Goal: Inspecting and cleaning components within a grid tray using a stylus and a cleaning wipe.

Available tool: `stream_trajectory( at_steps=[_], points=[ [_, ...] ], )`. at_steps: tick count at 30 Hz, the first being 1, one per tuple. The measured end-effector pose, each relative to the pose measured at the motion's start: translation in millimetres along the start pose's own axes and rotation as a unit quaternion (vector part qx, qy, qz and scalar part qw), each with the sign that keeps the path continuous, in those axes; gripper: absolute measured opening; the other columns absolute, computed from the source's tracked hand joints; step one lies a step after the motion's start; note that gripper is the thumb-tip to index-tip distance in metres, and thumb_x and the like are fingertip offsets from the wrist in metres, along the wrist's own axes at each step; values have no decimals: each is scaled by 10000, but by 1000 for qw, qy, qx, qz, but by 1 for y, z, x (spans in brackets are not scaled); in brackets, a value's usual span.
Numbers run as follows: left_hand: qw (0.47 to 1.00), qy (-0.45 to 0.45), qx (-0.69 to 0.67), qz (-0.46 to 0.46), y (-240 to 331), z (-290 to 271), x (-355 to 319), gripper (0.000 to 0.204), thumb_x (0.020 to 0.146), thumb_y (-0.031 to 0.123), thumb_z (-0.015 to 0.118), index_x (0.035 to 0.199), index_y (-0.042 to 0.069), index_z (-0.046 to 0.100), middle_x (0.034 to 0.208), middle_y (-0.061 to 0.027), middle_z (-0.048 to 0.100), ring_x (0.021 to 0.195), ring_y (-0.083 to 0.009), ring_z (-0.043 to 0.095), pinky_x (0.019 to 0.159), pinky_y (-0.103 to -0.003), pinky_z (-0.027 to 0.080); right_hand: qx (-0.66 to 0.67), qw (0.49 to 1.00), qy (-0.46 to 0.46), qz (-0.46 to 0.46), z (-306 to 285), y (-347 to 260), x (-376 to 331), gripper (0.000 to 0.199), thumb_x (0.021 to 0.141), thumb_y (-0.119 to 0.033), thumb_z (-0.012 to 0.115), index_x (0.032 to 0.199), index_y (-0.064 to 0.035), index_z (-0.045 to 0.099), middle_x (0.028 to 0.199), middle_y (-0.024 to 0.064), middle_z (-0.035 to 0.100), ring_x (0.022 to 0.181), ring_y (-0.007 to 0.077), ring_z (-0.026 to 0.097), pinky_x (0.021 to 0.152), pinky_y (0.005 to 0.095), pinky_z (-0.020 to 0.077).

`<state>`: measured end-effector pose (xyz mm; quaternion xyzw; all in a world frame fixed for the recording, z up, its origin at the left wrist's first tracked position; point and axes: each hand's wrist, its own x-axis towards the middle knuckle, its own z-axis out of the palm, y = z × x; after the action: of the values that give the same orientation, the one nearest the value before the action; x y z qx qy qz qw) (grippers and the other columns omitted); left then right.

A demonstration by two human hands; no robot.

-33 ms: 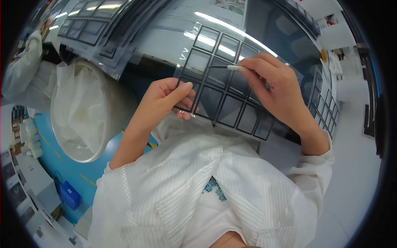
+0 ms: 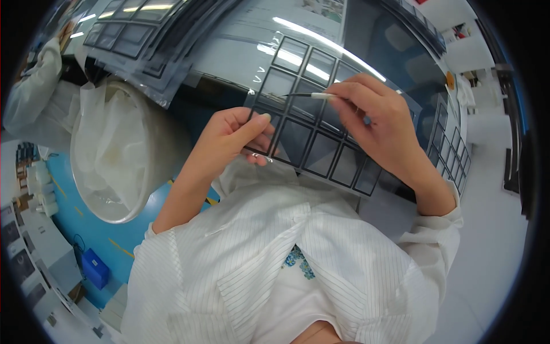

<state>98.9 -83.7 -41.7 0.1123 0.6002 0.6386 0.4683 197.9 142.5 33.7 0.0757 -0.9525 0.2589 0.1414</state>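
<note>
A clear sheet with a grid of black-edged rectangles (image 2: 322,153) lies tilted in front of me, partly over the bench edge. My left hand (image 2: 229,135) pinches its near left corner, thumb on top and fingers beneath. Between the thumb and fingers of my right hand (image 2: 375,117) is a thin tweezers-like tool (image 2: 319,96) with a white sleeve and a dark, slightly curved tip. The tip points left over a pane in the left part of the grid. Whether it touches the sheet I cannot tell.
Similar black-gridded sheets (image 2: 123,37) are stacked at the far left of the glossy bench. More gridded sheets (image 2: 452,140) stand at the right. A lined white bin (image 2: 134,198) is on my left, near a person's pale sleeve (image 2: 43,106). A blue box (image 2: 95,268) sits on the floor.
The tool's tip has shifted slightly left across the sheet, with my right hand moving a little. My left hand keeps its hold on the corner.
</note>
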Motion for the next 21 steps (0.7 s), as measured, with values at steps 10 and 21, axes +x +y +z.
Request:
stream_trajectory(
  at_steps=[10, 21],
  points=[
    [999, -34, -40, 4, -1, -3, -2, 266, 965, 264, 536, 1003, 13, 614, 792, -130, 697, 562, -126, 655, 497, -184, 485, 18, 995, -32, -90, 31, -18, 21, 246, 787, 26, 681, 1015, -64, 692, 721, 42, 514, 585, 144, 522, 505, 280, 407],
    [998, -34, -51, 23, 1, -2, -5, 261, 957, 275, 560, 1003, 24, 613, 772, -119, 693, 545, -132, 646, 491, -188, 475, -22, 990, -68, -117, 37, -23, 32, 213, 759, 28, 681, 960, -43, 685, 711, 65, 515, 568, 203, 545, 494, 305, 420]
  ],
)
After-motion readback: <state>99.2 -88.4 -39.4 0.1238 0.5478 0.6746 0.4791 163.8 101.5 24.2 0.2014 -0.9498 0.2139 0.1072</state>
